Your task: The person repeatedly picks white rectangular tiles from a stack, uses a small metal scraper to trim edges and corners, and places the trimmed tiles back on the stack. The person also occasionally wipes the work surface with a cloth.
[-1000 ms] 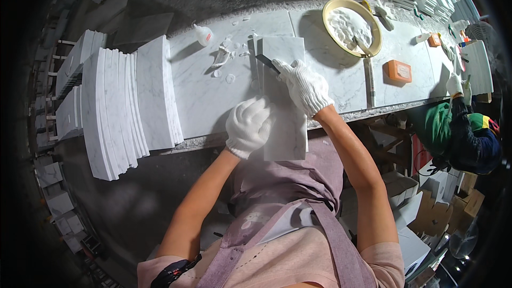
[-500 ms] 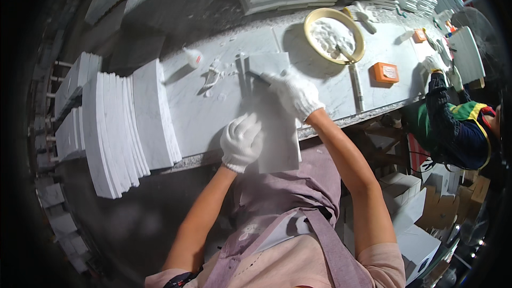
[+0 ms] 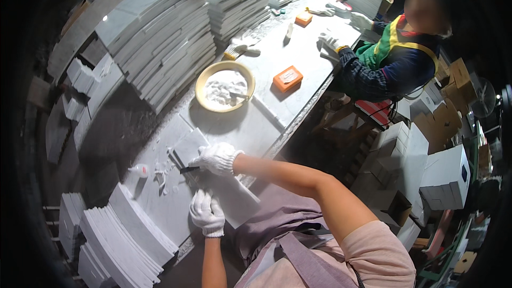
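so from where i'm standing, far left there's a row of white slabs [image 3: 120, 242] leaning together at the near end of the surface [image 3: 170, 205]. next along is a little white squeeze bottle [image 3: 140, 171], then some curled white scraps [image 3: 160, 177] just beside it. the left hand [image 3: 207, 212], in a white knit glove, has its fingers curled in at the left edge of a grey-white slab [image 3: 233, 198]; can't tell if it's actually gripping anything. that slab lies slantwise in front of the person, near end sticking out past the surface's front edge. the right hand [image 3: 216, 159], gloved too, is clenched round a dark flat tool [image 3: 189, 170] over the slab, blade poking out leftward. past that sits a yellow bowl [image 3: 201, 90] of white powder [image 3: 224, 84], then an orange box [image 3: 288, 78], and far right a co-worker [image 3: 368, 72] in gloves.
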A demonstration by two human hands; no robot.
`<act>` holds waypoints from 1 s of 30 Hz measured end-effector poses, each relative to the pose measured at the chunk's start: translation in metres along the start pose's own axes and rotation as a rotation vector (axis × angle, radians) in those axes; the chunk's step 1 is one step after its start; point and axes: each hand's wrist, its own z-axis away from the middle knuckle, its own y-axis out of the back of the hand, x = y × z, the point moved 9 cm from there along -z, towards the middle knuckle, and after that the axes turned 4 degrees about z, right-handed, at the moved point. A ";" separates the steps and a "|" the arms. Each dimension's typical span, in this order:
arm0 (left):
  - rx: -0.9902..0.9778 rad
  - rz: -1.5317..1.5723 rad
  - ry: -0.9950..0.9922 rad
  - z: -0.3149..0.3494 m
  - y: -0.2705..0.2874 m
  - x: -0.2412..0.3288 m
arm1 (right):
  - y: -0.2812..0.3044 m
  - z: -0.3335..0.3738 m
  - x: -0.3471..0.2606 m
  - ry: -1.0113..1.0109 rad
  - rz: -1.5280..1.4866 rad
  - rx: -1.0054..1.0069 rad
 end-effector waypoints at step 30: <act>-0.137 0.089 0.173 -0.013 0.005 0.035 | -0.048 0.234 0.096 -0.501 -1.439 0.089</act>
